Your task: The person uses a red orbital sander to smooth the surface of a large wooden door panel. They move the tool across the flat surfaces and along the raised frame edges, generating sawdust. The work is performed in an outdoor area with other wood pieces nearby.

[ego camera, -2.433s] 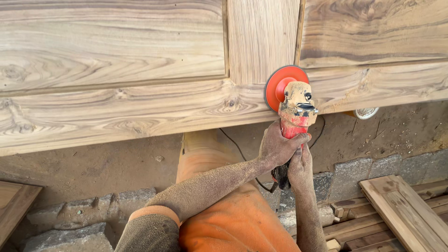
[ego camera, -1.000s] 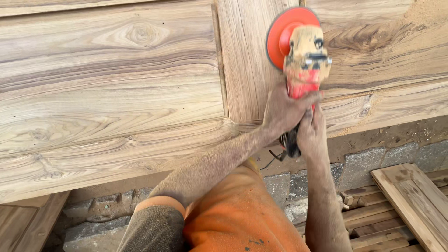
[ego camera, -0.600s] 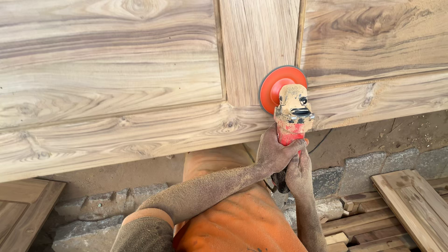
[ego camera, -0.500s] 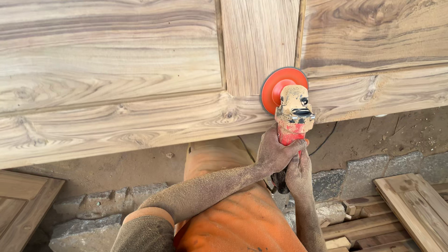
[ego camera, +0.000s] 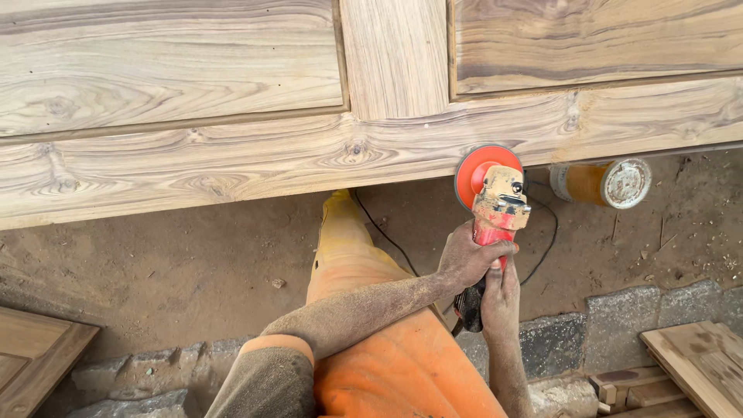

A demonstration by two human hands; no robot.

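Note:
A red angle grinder (ego camera: 495, 205) with an orange-red sanding disc (ego camera: 476, 166) is held up at the lower edge of a large panelled wooden door (ego camera: 232, 155) lying flat. My left hand (ego camera: 464, 259) wraps around the grinder's body from the left. Just below it, my right hand (ego camera: 501, 298) grips the rear of the handle. Both forearms are coated in sawdust. The disc sits at the door's bottom rail edge, near the joint under the middle stile.
An orange jar (ego camera: 600, 182) with a round lid lies on the dirt under the door edge. A black cable (ego camera: 387, 232) runs over the ground. My orange trousers (ego camera: 371, 340) fill the bottom centre. Stone blocks (ego camera: 619, 340) and wooden pieces (ego camera: 696, 364), (ego camera: 35, 356) lie nearby.
The grinder has moved down off the middle stile to the door's lower edge. The view has shifted, so the jar on the ground now shows.

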